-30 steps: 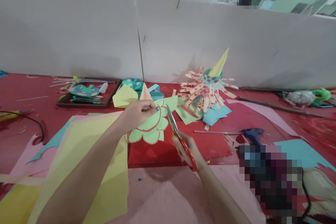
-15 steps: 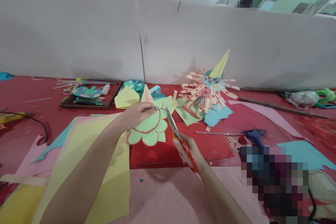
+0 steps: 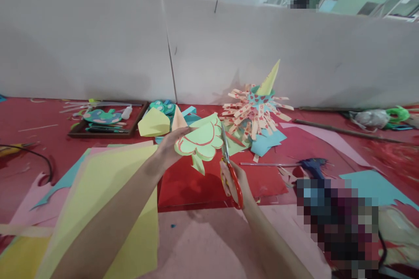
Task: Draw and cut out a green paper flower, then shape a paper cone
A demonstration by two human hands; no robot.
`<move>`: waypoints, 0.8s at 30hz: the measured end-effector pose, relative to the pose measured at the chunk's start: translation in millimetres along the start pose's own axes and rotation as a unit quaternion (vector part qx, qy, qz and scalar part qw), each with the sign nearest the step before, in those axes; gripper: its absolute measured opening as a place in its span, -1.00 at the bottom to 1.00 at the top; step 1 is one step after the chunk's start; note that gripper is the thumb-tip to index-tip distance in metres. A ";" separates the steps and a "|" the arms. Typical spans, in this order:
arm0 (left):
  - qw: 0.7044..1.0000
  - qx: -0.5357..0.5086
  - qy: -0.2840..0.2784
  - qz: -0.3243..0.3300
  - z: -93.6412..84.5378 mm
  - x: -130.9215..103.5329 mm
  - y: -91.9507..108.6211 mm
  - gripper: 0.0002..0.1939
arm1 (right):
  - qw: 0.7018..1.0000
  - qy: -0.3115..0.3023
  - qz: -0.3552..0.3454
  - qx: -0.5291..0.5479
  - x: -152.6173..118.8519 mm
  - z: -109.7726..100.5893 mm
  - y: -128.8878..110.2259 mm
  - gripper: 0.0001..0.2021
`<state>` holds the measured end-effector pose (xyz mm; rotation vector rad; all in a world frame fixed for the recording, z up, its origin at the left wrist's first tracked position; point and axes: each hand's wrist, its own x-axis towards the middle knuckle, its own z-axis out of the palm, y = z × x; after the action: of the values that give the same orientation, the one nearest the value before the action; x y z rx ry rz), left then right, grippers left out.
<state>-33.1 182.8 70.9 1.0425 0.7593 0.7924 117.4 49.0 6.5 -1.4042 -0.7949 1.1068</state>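
A light green paper piece with a scalloped, flower-like edge and red-brown drawn lines is held up in the middle. My left hand grips it at its left side, the fingers partly hidden behind the paper. A narrow cut strip hangs from its lower edge. Around the red handles of a pair of scissors my right hand is closed. The blades point upward at the right edge of the green paper and look nearly closed; whether they touch it I cannot tell.
A brown tray with pens and a white bottle stands at the back left. Yellow paper sheets lie under my left arm. A fringed paper craft with a yellow cone stands behind. At the right is a dark blue glue gun.
My left hand has turned and tilted the green paper and shifted it right. The cut strip now dangles below it. The scissors have moved slightly and point more steeply upward.
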 end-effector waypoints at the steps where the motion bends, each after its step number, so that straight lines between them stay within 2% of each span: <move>1: 1.000 0.013 -0.015 0.016 -1.1 -0.1 -4.7 -0.67 | 1.000 0.006 0.002 0.002 -0.4 0.7 -1.2 -0.56; 2: 0.999 0.037 -0.026 0.012 -1.4 -0.6 -9.8 -0.66 | 1.000 0.009 0.004 0.003 -0.8 1.3 -2.4 -0.55; 4: 0.995 0.089 -0.027 0.045 1.7 -3.0 -19.1 -0.64 | 1.000 0.016 0.006 0.001 -1.5 2.3 -4.1 -0.55; 6: 0.982 0.165 -0.017 0.090 9.9 -6.8 -24.8 -0.61 | 1.000 0.021 0.007 0.002 -1.9 2.9 -4.4 -0.54; 7: 0.973 0.209 0.001 0.100 15.4 -9.1 -25.8 -0.68 | 1.000 0.023 0.008 0.004 -1.8 2.9 -4.0 -0.53; 9: 0.953 0.284 -0.016 0.105 26.7 -13.7 -24.8 -0.78 | 1.000 0.026 0.008 0.009 -1.5 2.6 -2.7 -0.53; 12: 0.938 0.338 0.001 0.081 38.7 -19.0 -20.7 -0.81 | 1.000 0.025 0.010 0.014 -1.0 1.7 -0.6 -0.53; 15: 0.931 0.359 0.017 0.064 43.2 -23.4 -18.9 -0.74 | 1.000 0.023 0.008 0.014 -0.7 1.7 1.1 -0.52; 19: 0.930 0.367 -0.023 -0.007 46.3 -31.1 -21.3 -0.66 | 1.000 0.007 -0.020 0.010 -1.1 2.9 3.5 -0.54; 21: 0.929 0.368 -0.020 -0.030 48.5 -34.0 -23.7 -0.65 | 0.999 0.001 -0.039 0.004 -1.8 3.6 4.2 -0.55; 24: 0.942 0.334 0.004 0.024 52.0 -34.0 -27.5 -0.67 | 0.999 0.004 -0.052 -0.005 -2.9 4.6 4.6 -0.56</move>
<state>-1.1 123.0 67.0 1.6687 1.0480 0.5833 111.7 47.2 2.8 -1.3599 -0.8584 1.0176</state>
